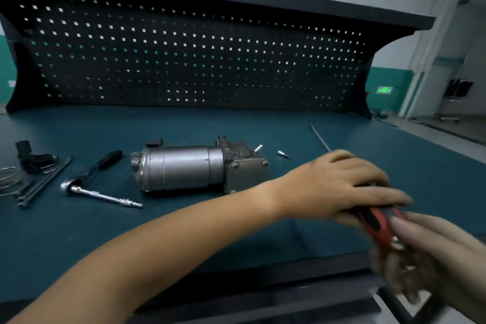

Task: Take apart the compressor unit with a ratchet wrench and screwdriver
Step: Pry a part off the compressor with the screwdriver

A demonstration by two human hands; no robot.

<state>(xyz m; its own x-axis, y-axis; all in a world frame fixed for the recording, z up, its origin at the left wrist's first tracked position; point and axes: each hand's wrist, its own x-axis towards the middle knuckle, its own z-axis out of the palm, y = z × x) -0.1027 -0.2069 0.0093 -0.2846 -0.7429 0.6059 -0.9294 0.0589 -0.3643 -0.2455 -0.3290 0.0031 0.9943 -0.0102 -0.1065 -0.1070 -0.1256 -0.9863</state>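
The compressor unit (194, 168), a grey metal cylinder with a dark valve block on its right end, lies on its side on the green bench mat (236, 126). My left hand (339, 184) reaches across to the right of it and grips the red and black screwdriver (378, 221) from above. The thin shaft of the screwdriver sticks out beyond that hand toward the back. My right hand (434, 252), blurred at the lower right, holds the butt end of the same handle. The ratchet wrench (92, 179), with a chrome extension, lies to the left of the compressor.
A small socket bit (283, 154) lies just right of the valve block. At the far left are a black connector part (31, 158), long dark bolts (44, 181) and a wire ring (8, 179). A black pegboard (184, 60) closes the back of the bench.
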